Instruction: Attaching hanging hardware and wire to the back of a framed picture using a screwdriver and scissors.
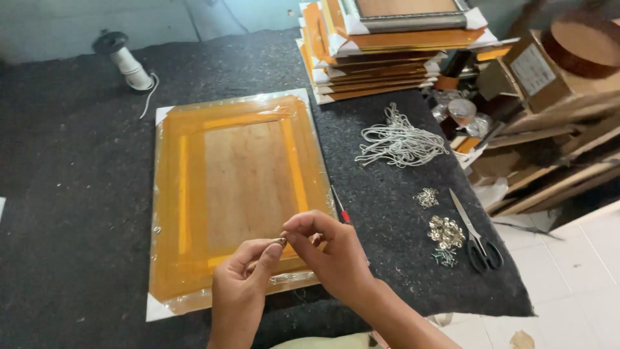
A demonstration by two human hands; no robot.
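Both hands meet over the near edge of a plastic-wrapped picture frame [239, 194] lying face down on the dark felt worktop [71, 194]. The left hand [242, 281] and right hand [329, 255] pinch a tiny metal hanger bit [281, 241] between fingertips, so both are closed narrow on it. Just right of the frame sits a red-handled screwdriver [340, 208], mostly tucked behind the right hand. Further right: a pile of metal hangers [445, 232], scissors [475, 232] and a bundle of white cord [400, 142]. A stack of frames [387, 58] crowds the far edge, with a thread spool [126, 61] off to the left.
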